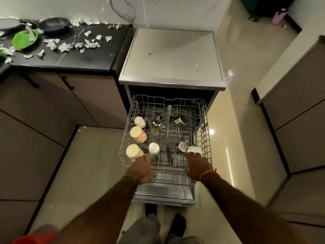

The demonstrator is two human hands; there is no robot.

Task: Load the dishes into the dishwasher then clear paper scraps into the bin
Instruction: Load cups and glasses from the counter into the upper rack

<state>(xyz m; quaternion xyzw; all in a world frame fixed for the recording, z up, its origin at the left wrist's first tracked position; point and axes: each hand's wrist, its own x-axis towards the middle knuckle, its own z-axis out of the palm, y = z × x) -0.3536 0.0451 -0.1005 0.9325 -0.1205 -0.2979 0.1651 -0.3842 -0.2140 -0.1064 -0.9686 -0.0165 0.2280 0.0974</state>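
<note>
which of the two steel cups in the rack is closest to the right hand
The steel cup at the rack's front right, just beyond the right hand beside a white cup. The other steel cup sits farther back.

Orange wrist thread [208,174], grey trousers [147,228]

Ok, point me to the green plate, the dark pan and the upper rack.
green plate [23,40], head view, on its flat centre.
dark pan [52,23], head view, on its inside base.
upper rack [127,128], head view, on its left wire wall.
</note>
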